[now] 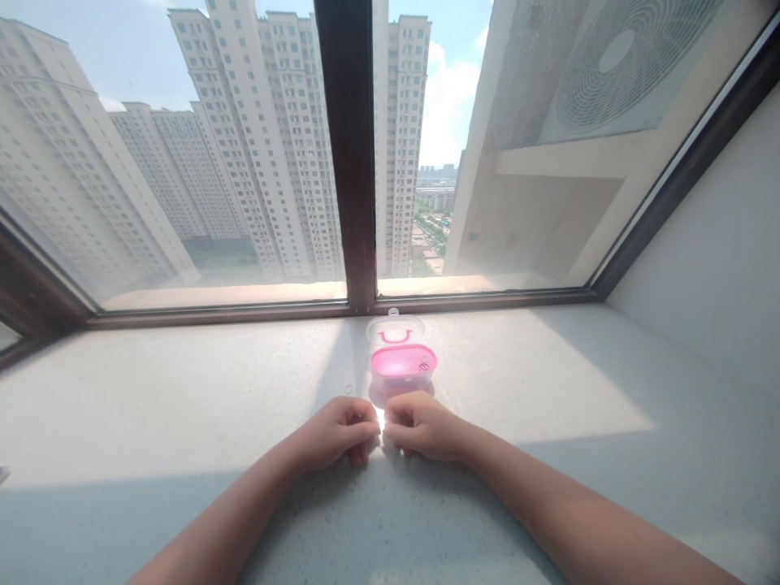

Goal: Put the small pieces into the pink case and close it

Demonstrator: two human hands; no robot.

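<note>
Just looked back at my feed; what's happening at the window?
A person's left hand and right hand are close together above the sill, fingers curled; whether they hold anything is too hard to tell. Just beyond them is an open pink-rimmed box, its lid back toward the window. Neither hand reaches into it.

The left forearm [237, 513] and right forearm [548, 497], bare, taper to narrower wrists [296, 453]; left hand [332, 429] and right hand [430, 426] are bare.
</note>
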